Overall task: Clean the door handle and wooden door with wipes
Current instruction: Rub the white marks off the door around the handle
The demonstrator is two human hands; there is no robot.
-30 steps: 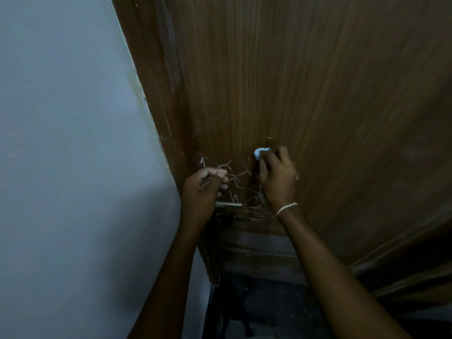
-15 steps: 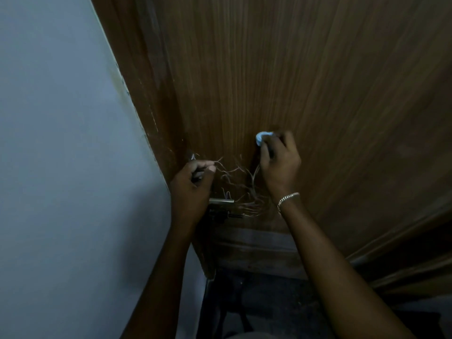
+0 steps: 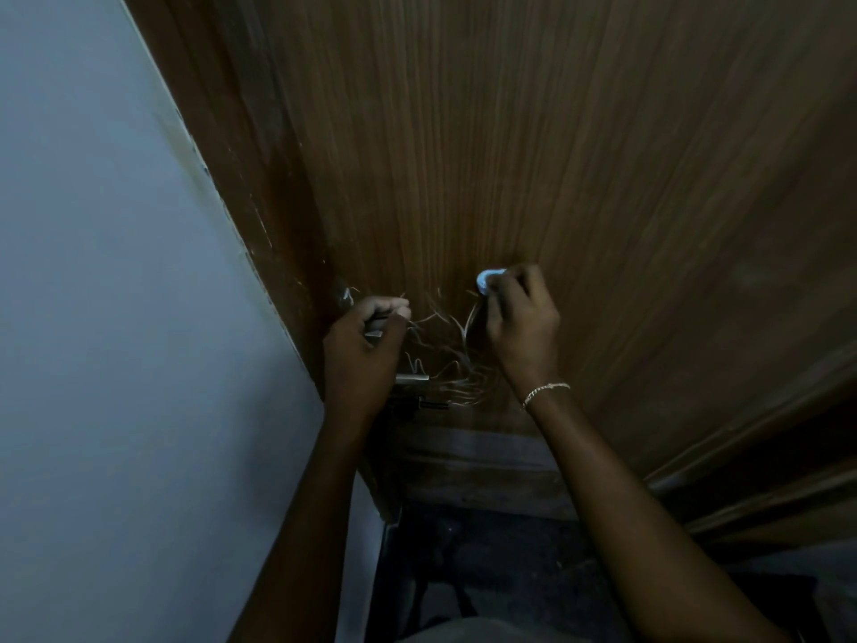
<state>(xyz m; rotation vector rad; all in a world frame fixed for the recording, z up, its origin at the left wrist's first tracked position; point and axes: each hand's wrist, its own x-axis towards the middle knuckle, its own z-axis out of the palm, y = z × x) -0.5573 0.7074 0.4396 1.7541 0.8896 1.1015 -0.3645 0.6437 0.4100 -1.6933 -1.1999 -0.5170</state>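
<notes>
A brown wooden door (image 3: 533,146) fills the upper right, with pale scribble marks (image 3: 445,355) near its left edge. My right hand (image 3: 519,327) presses a small white wipe (image 3: 488,278) against the door just above the marks. My left hand (image 3: 361,359) is closed around the metal door handle (image 3: 412,379), whose end sticks out to the right of my fist. Most of the handle is hidden by my fingers.
A pale grey wall (image 3: 116,317) takes up the left side and meets the door frame (image 3: 259,215). A dark floor (image 3: 487,563) shows below between my arms. Wooden mouldings (image 3: 765,471) run along the lower right.
The view has shifted slightly. My right hand with the wipe has stayed above the marks on the door, and my left hand keeps its hold on the handle.
</notes>
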